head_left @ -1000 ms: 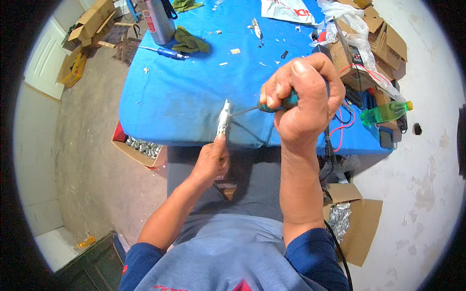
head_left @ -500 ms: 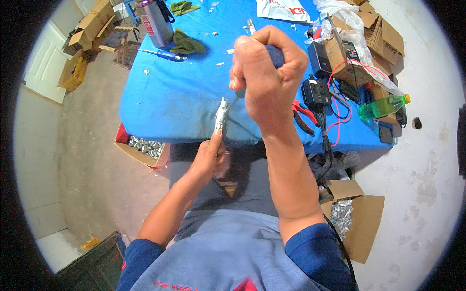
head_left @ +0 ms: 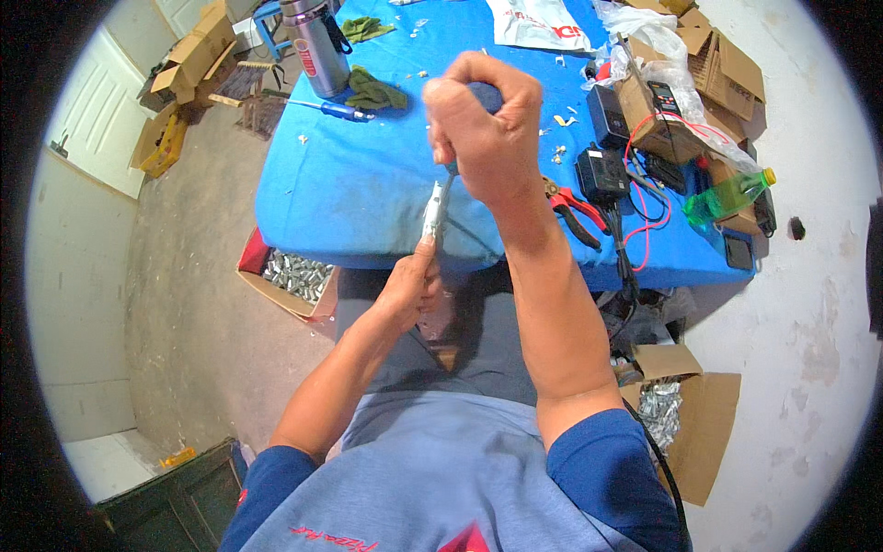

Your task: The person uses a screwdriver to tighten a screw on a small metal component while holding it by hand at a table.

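Note:
Near the front edge of the blue-covered table, my left hand (head_left: 410,289) pinches the lower end of a small, slim silver metal part (head_left: 432,212). The part points away from me, its far end over the cloth. My right hand (head_left: 492,143) is closed in a fist above it, around the dark blue handle of a screwdriver (head_left: 487,96). The thin shaft runs down from the fist and lies along the right side of the metal part. Where exactly its tip sits I cannot tell. Red-handled pliers (head_left: 581,217) rest to the right of my right wrist.
On the blue table (head_left: 340,184) stand a steel flask (head_left: 315,51), a green cloth (head_left: 375,90) and a blue pen (head_left: 345,112). A black adapter (head_left: 602,172), cables and a green bottle (head_left: 731,198) crowd the right side. Below, boxes (head_left: 276,299) hold metal pieces.
My right fist has shifted slightly left and now sits closer over the metal part. The screwdriver shaft stands steeper against it. The whole view has shifted a little.

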A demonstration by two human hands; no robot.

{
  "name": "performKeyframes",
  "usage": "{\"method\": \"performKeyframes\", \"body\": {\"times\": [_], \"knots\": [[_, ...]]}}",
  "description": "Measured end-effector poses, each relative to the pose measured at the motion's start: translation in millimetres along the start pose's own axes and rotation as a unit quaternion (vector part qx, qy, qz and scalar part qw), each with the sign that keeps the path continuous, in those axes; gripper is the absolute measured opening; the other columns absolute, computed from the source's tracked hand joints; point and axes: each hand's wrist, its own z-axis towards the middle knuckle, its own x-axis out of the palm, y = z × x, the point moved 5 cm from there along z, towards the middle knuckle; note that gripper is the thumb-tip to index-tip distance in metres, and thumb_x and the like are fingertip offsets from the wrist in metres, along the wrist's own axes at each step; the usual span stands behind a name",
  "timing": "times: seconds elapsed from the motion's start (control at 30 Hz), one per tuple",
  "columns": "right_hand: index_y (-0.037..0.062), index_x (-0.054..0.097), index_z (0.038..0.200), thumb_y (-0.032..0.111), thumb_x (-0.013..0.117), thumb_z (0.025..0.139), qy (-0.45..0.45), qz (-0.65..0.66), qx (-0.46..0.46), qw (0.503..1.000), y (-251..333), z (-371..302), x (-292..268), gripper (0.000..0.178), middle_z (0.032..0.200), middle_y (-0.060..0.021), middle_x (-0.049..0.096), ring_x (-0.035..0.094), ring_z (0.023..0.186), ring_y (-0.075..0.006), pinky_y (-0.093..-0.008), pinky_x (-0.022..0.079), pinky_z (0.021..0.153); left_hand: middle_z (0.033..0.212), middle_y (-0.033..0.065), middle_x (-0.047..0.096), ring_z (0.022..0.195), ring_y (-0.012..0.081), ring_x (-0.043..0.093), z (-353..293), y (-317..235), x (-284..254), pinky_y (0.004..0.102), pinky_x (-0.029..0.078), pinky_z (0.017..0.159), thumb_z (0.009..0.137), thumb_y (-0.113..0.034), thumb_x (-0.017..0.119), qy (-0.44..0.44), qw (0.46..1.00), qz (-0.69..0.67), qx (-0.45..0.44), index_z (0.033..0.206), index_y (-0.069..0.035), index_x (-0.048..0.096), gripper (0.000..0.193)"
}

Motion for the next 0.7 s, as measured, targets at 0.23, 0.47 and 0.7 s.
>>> {"method": "performKeyframes", "body": {"times": [0.23, 0.47, 0.7], "knots": [[-0.0019, 0.056, 0.064, 0.012, 0.063, 0.080, 0.156, 0.070, 0.088, 0.981, -7.1, 16.0, 13.7, 0.022, 0.052, 0.0009, 0.050, 0.044, 0.048, -0.0059, -0.0272, 0.036, 0.043, 0.050, -0.0044, 0.026, 0.041, 0.0103, 0.020, -2.6, -4.0, 8.4, 0.0273, 0.016, 0.041, 0.096, -0.061, 0.044, 0.015, 1.000, -0.013, -0.010, 0.068, -0.019, 0.033, 0.052], [-0.0011, 0.060, 0.067, 0.019, 0.067, 0.074, 0.264, -0.121, -0.043, 0.956, -26.5, 4.3, 53.7, 0.022, 0.054, -0.0191, 0.049, 0.054, 0.048, -0.0165, -0.0350, 0.044, 0.050, 0.049, -0.0043, 0.027, 0.041, 0.0113, 0.022, -13.9, -22.9, -13.0, 0.0267, 0.019, 0.041, 0.095, -0.062, 0.046, -0.030, 0.999, -0.038, -0.024, 0.068, -0.018, 0.037, 0.052], [0.0055, 0.046, 0.067, 0.015, 0.054, 0.085, 0.050, 0.011, 0.066, 0.996, 13.1, -4.4, -26.9, 0.022, 0.051, -0.0045, 0.047, 0.046, 0.038, -0.0122, -0.0265, 0.042, 0.037, 0.048, -0.0026, 0.030, 0.040, 0.0121, 0.025, -8.2, -14.1, -29.8, 0.0286, 0.020, 0.041, 0.093, -0.064, 0.046, -0.008, 1.000, 0.011, -0.022, 0.066, -0.017, 0.035, 0.056]]}}
